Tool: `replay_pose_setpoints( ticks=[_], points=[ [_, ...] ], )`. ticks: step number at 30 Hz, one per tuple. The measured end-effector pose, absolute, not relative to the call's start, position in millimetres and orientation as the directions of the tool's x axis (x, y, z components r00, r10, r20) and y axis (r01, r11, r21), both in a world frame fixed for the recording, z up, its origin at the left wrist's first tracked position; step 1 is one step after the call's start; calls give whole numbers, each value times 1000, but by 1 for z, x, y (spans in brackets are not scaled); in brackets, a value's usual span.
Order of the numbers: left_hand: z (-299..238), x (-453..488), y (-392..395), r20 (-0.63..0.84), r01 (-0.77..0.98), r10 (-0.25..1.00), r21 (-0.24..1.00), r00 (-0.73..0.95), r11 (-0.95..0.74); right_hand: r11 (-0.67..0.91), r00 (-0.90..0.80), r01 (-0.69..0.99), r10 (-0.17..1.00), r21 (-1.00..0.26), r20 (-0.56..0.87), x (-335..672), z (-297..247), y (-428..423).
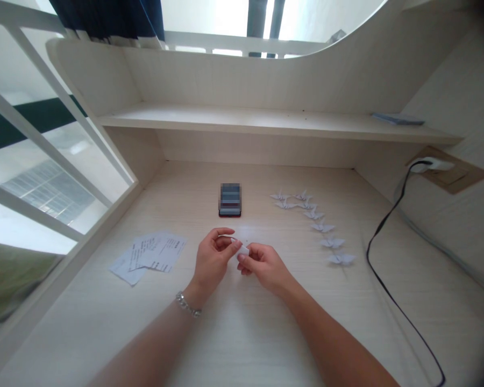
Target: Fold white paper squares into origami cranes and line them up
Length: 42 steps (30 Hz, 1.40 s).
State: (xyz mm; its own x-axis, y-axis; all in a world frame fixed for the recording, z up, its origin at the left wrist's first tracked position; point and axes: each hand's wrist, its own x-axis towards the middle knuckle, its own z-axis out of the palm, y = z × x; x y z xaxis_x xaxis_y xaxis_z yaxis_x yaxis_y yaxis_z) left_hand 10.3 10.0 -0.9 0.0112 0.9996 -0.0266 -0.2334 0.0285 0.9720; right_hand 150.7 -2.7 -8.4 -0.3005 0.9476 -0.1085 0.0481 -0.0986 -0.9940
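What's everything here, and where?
Folded paper: one, white, between hands
Paper cranes: eight, white, right
Printed papers: at least two, white, desk left
Phone: one, dark, desk centre
Desk: one, pale, beneath
Shelf: one, pale, above
Flat item: one, grey, on shelf
Socket plate: one, brown, right
Cables: two, black and grey, right
Curtain: one, navy, top left
Railing: one, white, left
Window: one, bright, top
Fabric: one, green, left
Bracelet: one, silver, left wrist
Left hand: one, centre
Right hand: one, centre

Room to pass lies between the phone (229, 200) and tabletop (185, 188) back-left corner; left hand (212, 255) and right hand (265, 263) block the middle, paper cranes (321, 228) and cable (379, 227) the right side.
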Motion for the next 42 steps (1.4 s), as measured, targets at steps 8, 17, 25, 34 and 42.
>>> replay_pose_setpoints(
  ticks=[8,17,25,34,42],
  points=[
    [3,8,11,-55,-231,998,971,24,59,-137,-281,-6,951,-991,-130,153,-6,-2],
    [0,11,11,-67,-196,995,977,69,80,18,-67,56,998,-998,14,155,-5,0],
    [-2,11,10,-75,-174,995,981,66,85,37,63,-17,997,-999,36,155,-10,4],
    [0,12,10,-61,-164,998,984,27,64,39,66,-41,997,-998,36,153,-10,4],
    [-3,11,10,-47,-162,998,985,45,54,26,48,-104,999,-994,21,154,-13,5]
  ],
)
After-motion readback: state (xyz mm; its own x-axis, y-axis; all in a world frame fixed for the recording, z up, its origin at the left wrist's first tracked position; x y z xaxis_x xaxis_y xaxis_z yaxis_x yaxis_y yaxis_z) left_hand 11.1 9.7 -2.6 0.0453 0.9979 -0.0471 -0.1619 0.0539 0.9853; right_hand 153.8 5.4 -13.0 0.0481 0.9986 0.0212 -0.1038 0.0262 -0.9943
